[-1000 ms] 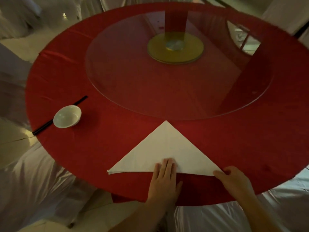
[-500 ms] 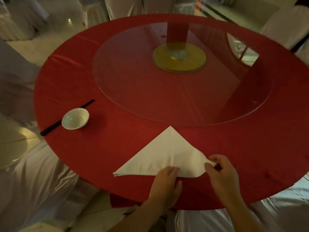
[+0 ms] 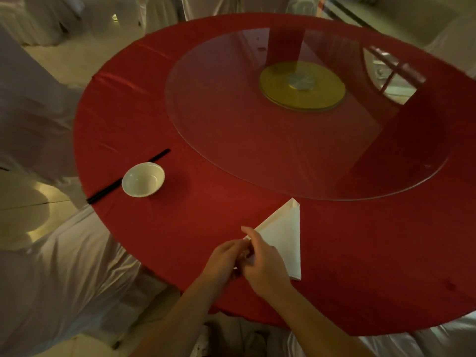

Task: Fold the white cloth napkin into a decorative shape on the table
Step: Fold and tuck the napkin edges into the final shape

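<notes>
The white napkin (image 3: 284, 235) is seen folded into a narrow triangle on the near part of the red table (image 3: 206, 215). Its left corner is pinched between the closed fingers of the left hand (image 3: 223, 258) and right hand (image 3: 262, 264), which are pressed together. A white bowl (image 3: 143, 179) is set to the far left.

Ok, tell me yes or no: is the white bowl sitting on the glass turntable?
No, the white bowl rests on the red tablecloth beside the black chopsticks, clear of the glass turntable.
</notes>
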